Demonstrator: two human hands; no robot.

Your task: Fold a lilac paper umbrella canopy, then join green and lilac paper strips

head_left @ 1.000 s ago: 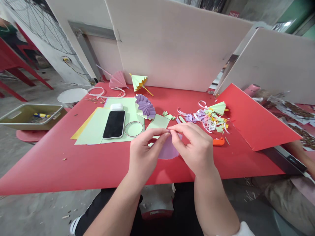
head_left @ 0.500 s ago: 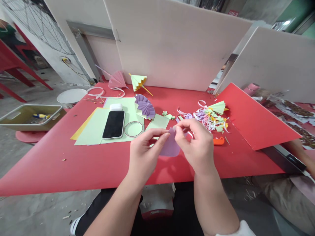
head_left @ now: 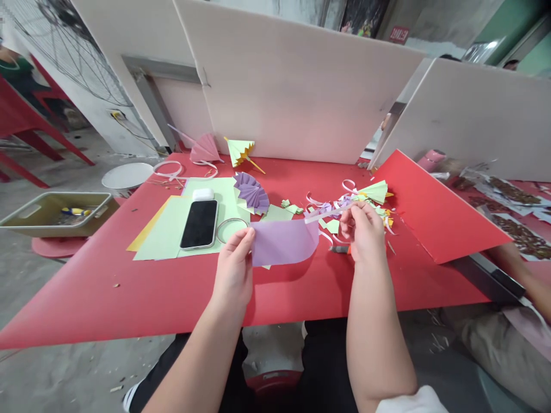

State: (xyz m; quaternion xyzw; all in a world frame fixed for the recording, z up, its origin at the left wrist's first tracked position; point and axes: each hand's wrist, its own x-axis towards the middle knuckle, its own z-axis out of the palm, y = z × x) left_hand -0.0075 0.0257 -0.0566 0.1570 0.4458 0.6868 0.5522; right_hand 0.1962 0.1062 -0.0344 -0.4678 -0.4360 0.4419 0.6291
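Observation:
A sheet of purple paper (head_left: pixel 282 244) is stretched out above the table, its lower right side curving. My left hand (head_left: pixel 236 261) pinches its left edge between thumb and fingers. A thin pale strip (head_left: pixel 322 214) runs from the paper's upper right corner to my right hand (head_left: pixel 360 226), which grips its far end. Below my right hand lies a tool with an orange part, mostly hidden. Behind the paper are a green paper piece (head_left: pixel 278 213) and a purple pleated paper fan (head_left: pixel 252 192).
A phone (head_left: pixel 199 223) and a roll of clear tape (head_left: pixel 232 229) rest on green sheets (head_left: pixel 161 235). Paper scraps (head_left: pixel 333 207) are heaped at the right, near a standing red board (head_left: pixel 443 212). Small pink (head_left: pixel 205 148) and green (head_left: pixel 239 152) paper umbrellas lie at the back.
My hands have moved apart, and the purple paper between them is now spread out. My right hand has drawn the pale strip away to the right from the paper's corner.

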